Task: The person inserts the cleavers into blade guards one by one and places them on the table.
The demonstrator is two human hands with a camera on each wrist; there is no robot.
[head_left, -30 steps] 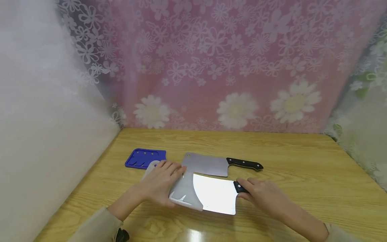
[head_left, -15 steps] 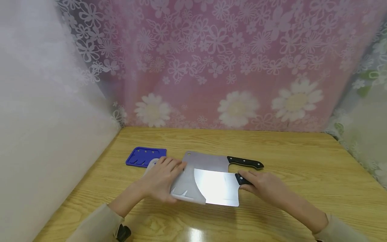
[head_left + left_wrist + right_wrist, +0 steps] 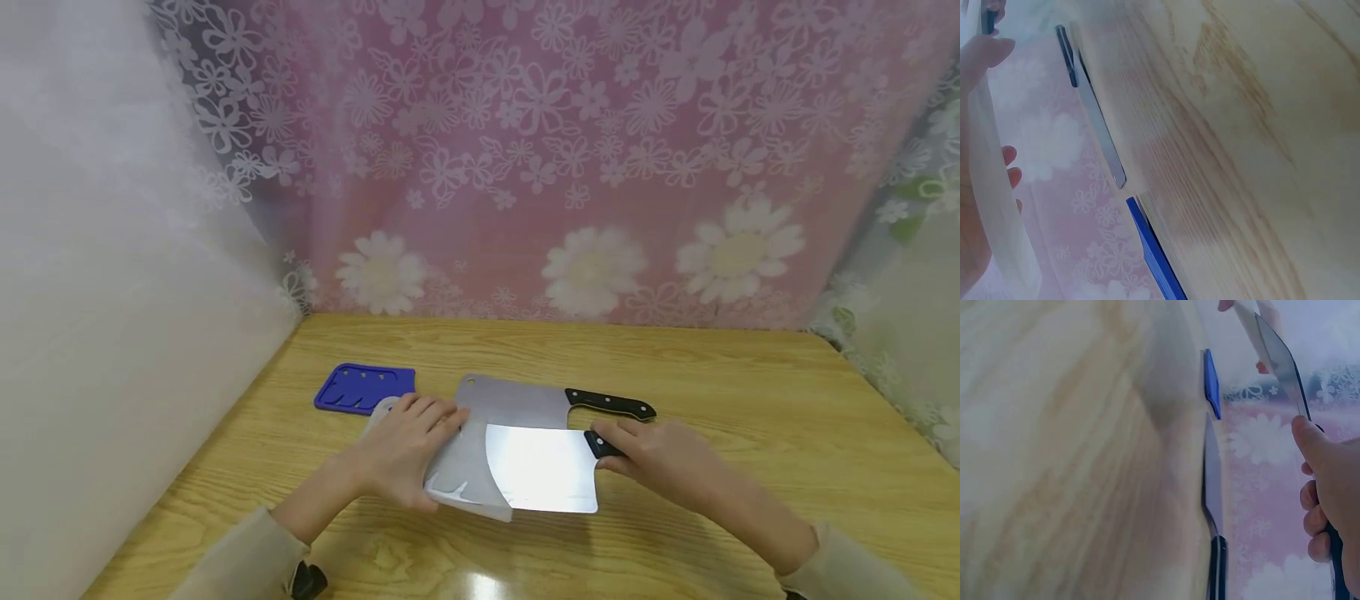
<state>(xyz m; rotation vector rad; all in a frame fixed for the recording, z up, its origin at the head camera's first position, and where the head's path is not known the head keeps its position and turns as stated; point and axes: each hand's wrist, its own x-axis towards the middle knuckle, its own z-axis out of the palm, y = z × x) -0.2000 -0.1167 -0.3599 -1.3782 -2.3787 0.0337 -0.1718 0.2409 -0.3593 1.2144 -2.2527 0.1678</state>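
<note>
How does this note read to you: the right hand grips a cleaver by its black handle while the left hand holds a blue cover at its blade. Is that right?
Not quite: the left hand holds a whitish cover, as the head view shows; the blue cover lies on the table. The right hand does grip the cleaver by its black handle.

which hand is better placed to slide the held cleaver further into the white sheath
Probably the right: the right hand grips the handle of the cleaver, so it could push, while the left hand holds the white sheath and could steady it.
</note>
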